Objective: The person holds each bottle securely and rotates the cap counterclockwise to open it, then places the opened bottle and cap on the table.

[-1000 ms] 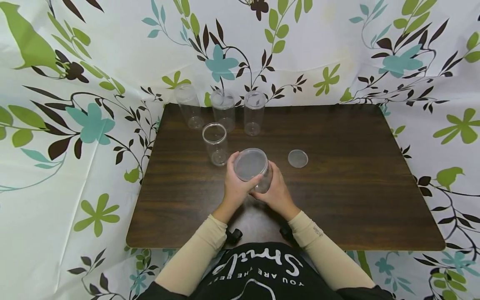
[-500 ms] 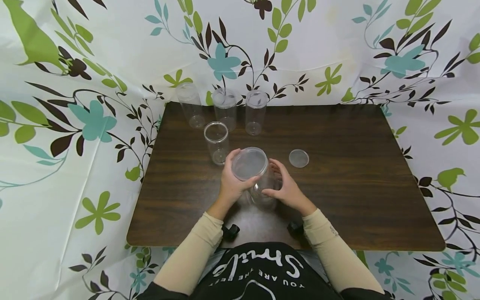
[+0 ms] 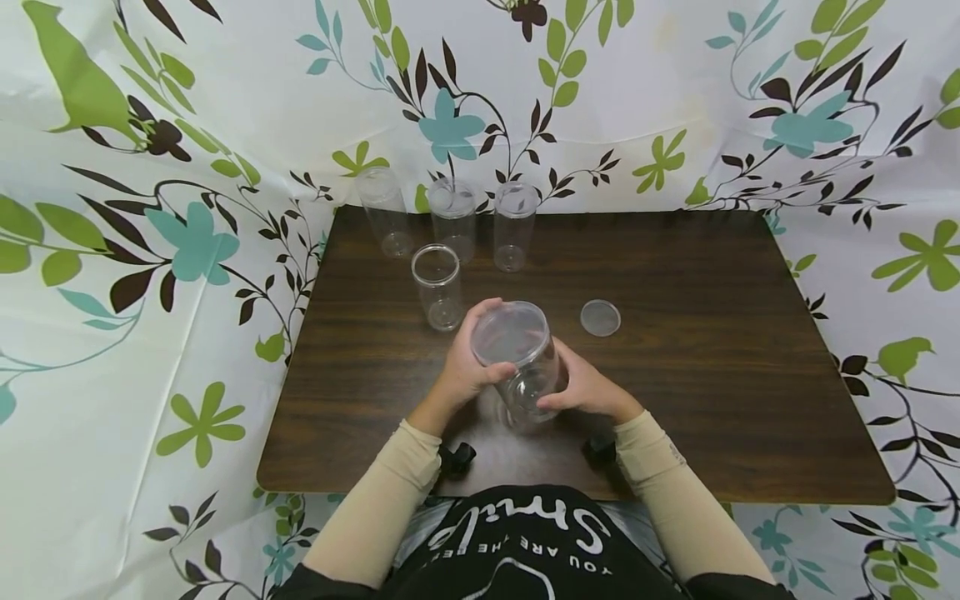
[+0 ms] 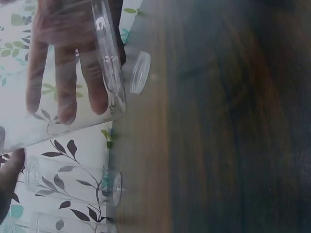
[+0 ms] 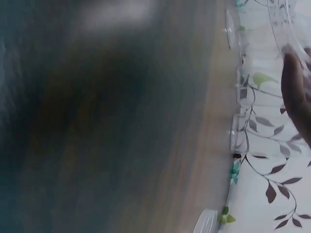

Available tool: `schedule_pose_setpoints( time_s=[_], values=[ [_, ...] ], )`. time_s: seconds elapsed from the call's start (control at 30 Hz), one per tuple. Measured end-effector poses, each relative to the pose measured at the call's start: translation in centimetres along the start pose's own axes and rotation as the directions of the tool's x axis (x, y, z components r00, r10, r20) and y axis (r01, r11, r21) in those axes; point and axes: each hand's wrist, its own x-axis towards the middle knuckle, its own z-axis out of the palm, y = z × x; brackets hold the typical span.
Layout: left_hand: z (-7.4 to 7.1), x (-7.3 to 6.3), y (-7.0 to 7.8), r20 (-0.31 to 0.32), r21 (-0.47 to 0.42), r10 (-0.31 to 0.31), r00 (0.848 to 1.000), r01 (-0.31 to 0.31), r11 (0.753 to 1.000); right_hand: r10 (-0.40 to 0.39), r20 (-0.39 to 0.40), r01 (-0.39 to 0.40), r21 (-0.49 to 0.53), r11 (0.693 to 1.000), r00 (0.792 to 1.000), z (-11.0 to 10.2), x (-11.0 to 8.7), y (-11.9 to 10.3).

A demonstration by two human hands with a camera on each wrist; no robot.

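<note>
A clear plastic jar (image 3: 528,396) with a frosted lid (image 3: 512,333) on its top is held in front of the body, tilted so that the lid faces the head camera. My left hand (image 3: 463,367) grips it near the lid, thumb across the front just under the rim. Lower down on the other side, my right hand (image 3: 592,389) holds the jar's body with the thumb on the front wall. Fingers show through the jar's clear wall (image 4: 73,131) in the left wrist view. Some of the right fingers are hidden behind the jar in the head view.
A loose round lid (image 3: 601,318) lies on the brown table (image 3: 712,375), right of the hands. An open clear jar (image 3: 440,300) stands beyond the left hand. Three more clear jars, one of them a jar (image 3: 514,229) nearest the middle, stand along the back edge by the patterned curtain (image 3: 675,75).
My right hand has slid down the jar and to the right, its thumb now lower on the wall. The lidded jar has shifted slightly right, showing more of its body.
</note>
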Motion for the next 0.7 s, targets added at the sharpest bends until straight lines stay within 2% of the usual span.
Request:
schedule_pose_setpoints(
  time_s=[0.1, 0.2, 0.3, 0.4, 0.47, 0.53, 0.63, 0.7],
  values=[
    [0.0, 0.0, 0.3, -0.030, 0.046, -0.028, 0.999, 0.030, 0.998, -0.012, -0.107, 0.001, -0.101, 0.995, 0.994, 0.9, 0.3, -0.2],
    [0.3, -0.1, 1.4, -0.079, 0.077, -0.034, 0.996, 0.040, 0.996, -0.062, -0.234, 0.005, -0.238, 0.971, 0.970, 2.0, 0.8, -0.3],
    [0.7, -0.1, 1.7, -0.145, 0.108, -0.028, 0.989, 0.044, 0.993, -0.134, -0.361, -0.020, -0.392, 0.920, 0.923, 3.4, 1.1, -0.5],
    [0.9, 0.1, 0.7, -0.213, 0.160, -0.029, 0.977, 0.064, 0.985, -0.218, -0.462, -0.075, -0.536, 0.841, 0.860, 4.6, 1.4, -0.5],
    [1.0, 0.2, -0.1, -0.249, 0.171, -0.035, 0.968, 0.079, 0.982, -0.266, -0.501, -0.102, -0.593, 0.799, 0.823, 5.3, 1.5, -0.5],
    [1.1, 0.2, -0.6, -0.274, 0.169, -0.036, 0.961, 0.085, 0.982, -0.303, -0.518, -0.112, -0.625, 0.773, 0.800, 5.7, 1.5, -0.4],
    [1.1, 0.2, -1.0, -0.301, 0.184, -0.049, 0.952, 0.108, 0.977, -0.322, -0.526, -0.112, -0.635, 0.765, 0.787, 6.1, 1.6, -0.4],
    [1.1, 0.2, -1.0, -0.311, 0.186, -0.051, 0.949, 0.113, 0.976, -0.316, -0.523, -0.113, -0.634, 0.765, 0.792, 6.1, 1.6, -0.4]
  ],
)
